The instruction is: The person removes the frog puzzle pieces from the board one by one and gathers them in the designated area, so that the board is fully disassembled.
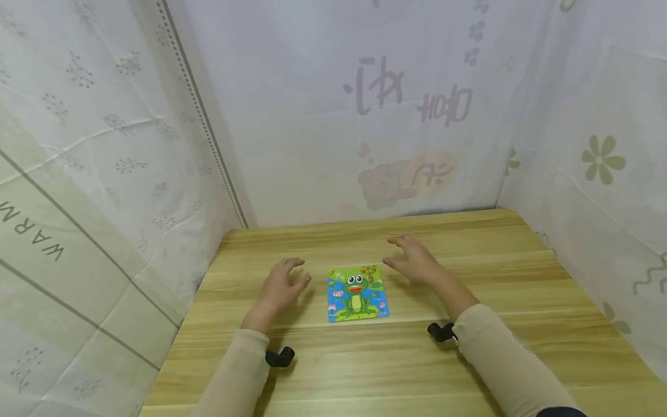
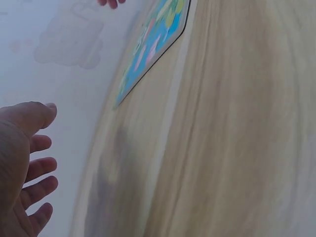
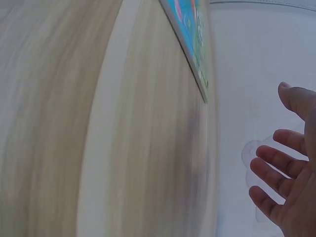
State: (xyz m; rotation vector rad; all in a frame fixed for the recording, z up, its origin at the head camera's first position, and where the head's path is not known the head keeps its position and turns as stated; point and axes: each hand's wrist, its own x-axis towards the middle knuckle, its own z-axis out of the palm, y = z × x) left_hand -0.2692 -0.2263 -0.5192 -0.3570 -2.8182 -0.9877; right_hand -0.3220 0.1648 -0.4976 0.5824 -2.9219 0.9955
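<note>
Frog picture board [image 1: 358, 296] lying flat on the wooden table [image 1: 333, 376], a released hand on either side

Taking the board as the middle of the dial, the left hand [image 1: 278, 288] hovers near it at nine o'clock and the right hand [image 1: 415, 263] just beside it at two o'clock; both are apart from it, grasping nothing, thumbs spread from loosely bent fingers. The board shows a green frog with a red mouth on a leaf, pink flowers over blue, and a red-fruited tree at one o'clock. Beige sleeves, the left [image 1: 234, 370] at eight and the right [image 1: 505, 353] at four, each carry a black wrist mount [image 1: 280, 357]; pale printed cloth [image 1: 302, 116] hangs at twelve
</note>
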